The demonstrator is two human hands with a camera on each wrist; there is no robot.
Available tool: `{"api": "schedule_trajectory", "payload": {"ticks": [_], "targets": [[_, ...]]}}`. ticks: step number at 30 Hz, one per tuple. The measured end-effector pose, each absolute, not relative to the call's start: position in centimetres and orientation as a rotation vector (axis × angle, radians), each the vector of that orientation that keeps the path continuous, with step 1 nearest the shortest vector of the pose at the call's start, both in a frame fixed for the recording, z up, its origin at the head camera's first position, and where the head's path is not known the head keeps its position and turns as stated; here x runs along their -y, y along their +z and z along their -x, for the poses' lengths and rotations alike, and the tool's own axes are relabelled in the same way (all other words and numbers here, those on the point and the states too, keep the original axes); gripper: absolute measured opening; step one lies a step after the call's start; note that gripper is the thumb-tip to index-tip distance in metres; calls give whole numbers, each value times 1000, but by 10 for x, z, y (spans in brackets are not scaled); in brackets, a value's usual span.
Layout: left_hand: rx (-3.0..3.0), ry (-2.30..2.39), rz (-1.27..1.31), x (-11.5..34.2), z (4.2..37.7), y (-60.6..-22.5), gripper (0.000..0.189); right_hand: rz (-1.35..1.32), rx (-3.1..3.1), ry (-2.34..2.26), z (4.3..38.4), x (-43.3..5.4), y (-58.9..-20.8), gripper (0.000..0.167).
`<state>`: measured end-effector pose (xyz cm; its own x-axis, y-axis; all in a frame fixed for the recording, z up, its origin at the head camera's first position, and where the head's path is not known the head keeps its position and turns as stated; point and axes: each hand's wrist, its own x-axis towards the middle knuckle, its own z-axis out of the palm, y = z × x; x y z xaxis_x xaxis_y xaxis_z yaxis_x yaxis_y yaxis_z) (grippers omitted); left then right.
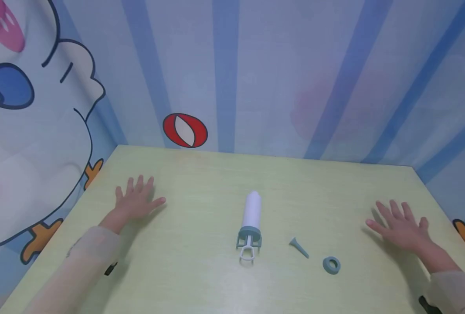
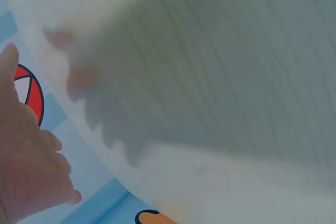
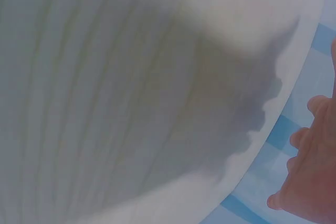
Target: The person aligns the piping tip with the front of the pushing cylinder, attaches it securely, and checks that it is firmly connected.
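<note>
In the head view my left hand [image 1: 134,205] is on the left side of the table, fingers spread, holding nothing. Across on the right, my right hand [image 1: 405,229] has its fingers spread and holds nothing too. Between them lies a white syringe-like tube [image 1: 252,211] with a blue-grey collar and a white loop handle toward me. To its right are a small blue-grey nozzle-like piece [image 1: 299,247], flared at one end, and a blue-grey ring [image 1: 331,265]. Both wrist views show spread fingers, the left hand [image 2: 37,166] and the right hand [image 3: 315,171], above shadows on the tabletop.
The pale yellow-green tabletop [image 1: 193,187] ends at a blue striped wall [image 1: 271,78]. A cartoon figure [image 1: 32,165] covers the wall at left, and a red-and-white ball [image 1: 185,130] is printed near the table's back edge.
</note>
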<state>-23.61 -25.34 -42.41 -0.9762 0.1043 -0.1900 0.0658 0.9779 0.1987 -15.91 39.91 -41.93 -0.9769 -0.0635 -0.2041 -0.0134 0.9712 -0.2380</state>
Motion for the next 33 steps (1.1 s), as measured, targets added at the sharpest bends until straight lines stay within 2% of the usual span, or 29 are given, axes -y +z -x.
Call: {"api": "schedule_trajectory", "payload": {"ticks": [33], "targets": [[-2909,215,-458,150,241,-408,82,231,-2976,-329,169,-366,-397,82]]}}
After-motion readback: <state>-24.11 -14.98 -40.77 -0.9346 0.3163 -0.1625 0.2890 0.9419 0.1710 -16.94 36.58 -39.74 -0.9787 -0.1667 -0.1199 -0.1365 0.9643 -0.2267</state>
